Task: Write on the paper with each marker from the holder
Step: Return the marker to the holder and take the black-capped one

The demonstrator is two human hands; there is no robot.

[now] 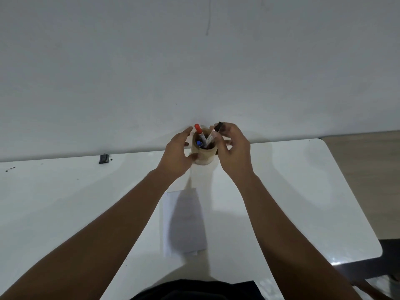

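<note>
Dim, soft light is making a dark shadow on the paper; picture edges are bending outward.

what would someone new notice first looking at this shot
Two bare arms reach to the far edge of the white table, where the left hand cups a round tan holder by the wall. The right hand pinches the black-capped marker, leaning in the holder beside a red-capped marker and a blue-capped one. A white paper lies between the forearms.
</note>
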